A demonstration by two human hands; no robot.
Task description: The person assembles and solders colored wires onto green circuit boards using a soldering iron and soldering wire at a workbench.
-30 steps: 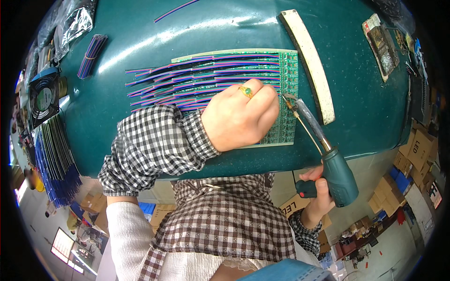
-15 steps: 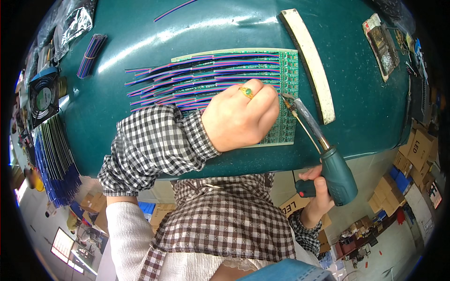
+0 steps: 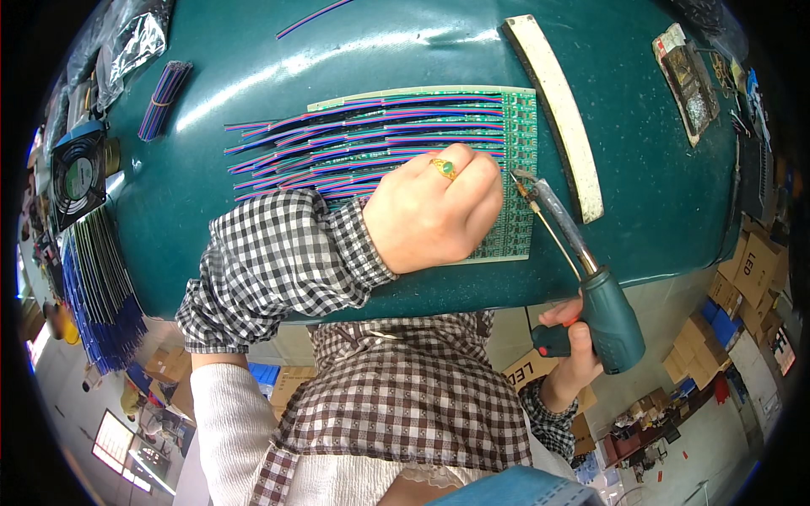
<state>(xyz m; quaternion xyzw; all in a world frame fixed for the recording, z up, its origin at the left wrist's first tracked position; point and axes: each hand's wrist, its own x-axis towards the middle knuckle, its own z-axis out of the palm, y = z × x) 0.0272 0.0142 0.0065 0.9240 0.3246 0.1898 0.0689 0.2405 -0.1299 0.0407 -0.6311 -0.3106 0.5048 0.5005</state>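
A green circuit board panel [image 3: 520, 244] lies on the green table, with rows of thin red, blue and black wires [image 3: 337, 142] reaching leftward from its right-hand strip. My left hand [image 3: 439, 207], a gold ring with a green stone on one finger, rests over the board and wires. Its fingers are closed, and what they pinch is hidden beneath them. My right hand [image 3: 575, 341] grips the handle of a dark green soldering gun [image 3: 612, 325]. The gun's metal tip and thin feed tube point up-left, ending at the board just right of my left fingers.
Right of the board lies a long white strip [image 3: 561, 118]. A tied wire bundle [image 3: 164, 101], a black fan [image 3: 80, 177] and hanging blue wires [image 3: 101, 295] are at the left. One loose wire length [image 3: 314, 18] lies far back; a plastic packet [image 3: 685, 84] sits far right.
The soldering gun has shifted very slightly right and down, its tip drawing a little away from my left fingers. My left hand stays in place.
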